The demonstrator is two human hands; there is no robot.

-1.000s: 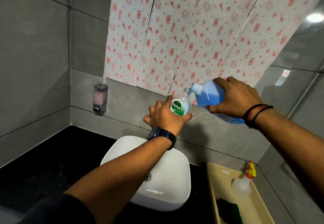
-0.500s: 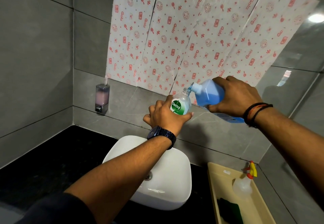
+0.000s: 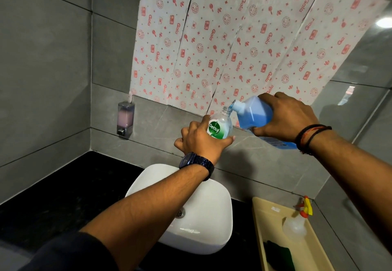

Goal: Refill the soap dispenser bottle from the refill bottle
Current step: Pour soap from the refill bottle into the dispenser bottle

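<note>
Soap dispenser bottle [image 3: 220, 125] label reads "Dettol".

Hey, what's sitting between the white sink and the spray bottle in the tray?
In the head view, only black counter and the beige tray rim separate the sink from the spray bottle.

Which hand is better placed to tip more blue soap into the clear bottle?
The right hand: it grips the tilted blue plastic refill bottle, spout at the mouth of the clear green-labelled dispenser bottle, which the left hand steadies.
</note>
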